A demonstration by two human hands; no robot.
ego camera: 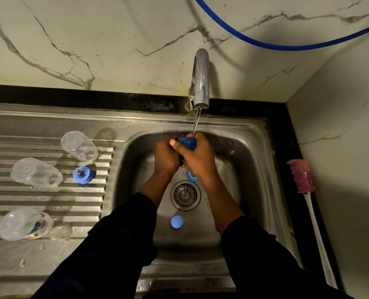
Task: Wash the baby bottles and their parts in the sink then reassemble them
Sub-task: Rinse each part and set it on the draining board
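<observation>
A: Setting?

B: Steel sink [244,152], with a ribbed draining board [38,201] on its left. The tap [200,78] runs a thin stream into the basin.

A: Bottles?

B: Three, clear, lying on their sides on the board: far bottle [79,146], middle bottle [35,172], near bottle [24,223]. Judged light, stiff plastic, wet and slick. Take each round the body, not the rim.

A: Hands?

B: Left hand [166,157] and right hand [197,157] are pressed together under the stream. Both grips are closed round a blue part [186,142], one thumb on top. It is mostly covered, so I cannot tell which part it is.

A: Small pieces?

B: A blue collar [83,175] stands on the board just beside the middle bottle. A blue disc [176,221] lies in the basin near the drain. A clear cap [61,233] touches the near bottle. All probably slippery and quick to skate on wet steel, so pinch them by the edges.

A: Writing?

B: Coloured print on the near bottle, too small to read. No brand visible.
</observation>
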